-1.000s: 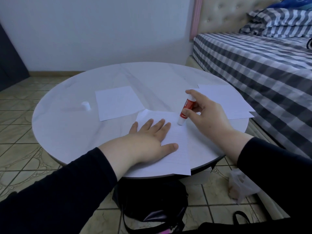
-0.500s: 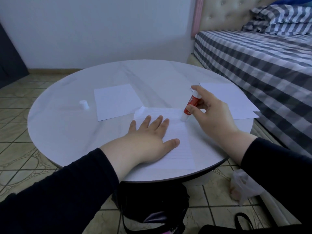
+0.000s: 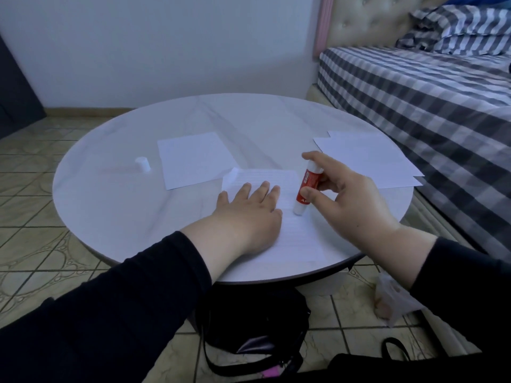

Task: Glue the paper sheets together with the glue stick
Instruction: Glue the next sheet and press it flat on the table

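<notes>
While my left hand lies flat, fingers straight, pinning lined sheet on table: right hand pinches glue stick btwn thumb & fingers, white end down on sheet, tilted.

A plain pale wall is seen behind a round white table with a faintly veined marble-like top. The floor is laid with beige square tiles, some bearing curved ornamental lines, and a brown skirting strip runs along the wall's foot. At the left edge a dark panel is partly shown. On the right a bed covered in a grey-and-white checked sheet is placed beside the table, with striped pillows against a beige tufted headboard. The room is lit by soft, cool, even light.
</notes>
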Demonstrator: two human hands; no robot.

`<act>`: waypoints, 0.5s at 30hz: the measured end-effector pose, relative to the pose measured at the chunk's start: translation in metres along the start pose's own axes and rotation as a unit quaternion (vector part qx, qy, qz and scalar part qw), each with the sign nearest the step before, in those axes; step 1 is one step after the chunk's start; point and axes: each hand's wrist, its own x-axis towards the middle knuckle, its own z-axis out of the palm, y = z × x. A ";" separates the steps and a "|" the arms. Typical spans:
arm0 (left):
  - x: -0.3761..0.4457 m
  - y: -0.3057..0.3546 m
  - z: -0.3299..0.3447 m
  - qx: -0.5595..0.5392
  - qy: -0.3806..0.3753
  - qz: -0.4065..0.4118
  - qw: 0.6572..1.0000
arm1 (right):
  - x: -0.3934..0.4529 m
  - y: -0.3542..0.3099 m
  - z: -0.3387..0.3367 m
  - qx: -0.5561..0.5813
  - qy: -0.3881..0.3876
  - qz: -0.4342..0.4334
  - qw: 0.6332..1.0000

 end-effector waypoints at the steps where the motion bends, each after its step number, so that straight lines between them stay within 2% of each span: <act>1: 0.000 -0.001 -0.001 0.006 0.001 0.000 1.000 | -0.001 0.000 0.001 -0.012 -0.001 0.001 1.000; 7: -0.001 -0.003 0.000 0.024 0.015 0.011 1.000 | -0.005 -0.004 -0.011 0.020 0.050 0.023 0.998; 11: -0.003 -0.003 -0.002 0.019 0.013 0.008 1.000 | -0.019 -0.011 -0.009 -0.002 -0.007 0.007 1.000; 15: -0.003 -0.001 -0.004 0.020 0.000 0.001 1.000 | -0.019 -0.005 -0.015 -0.028 0.013 0.037 0.999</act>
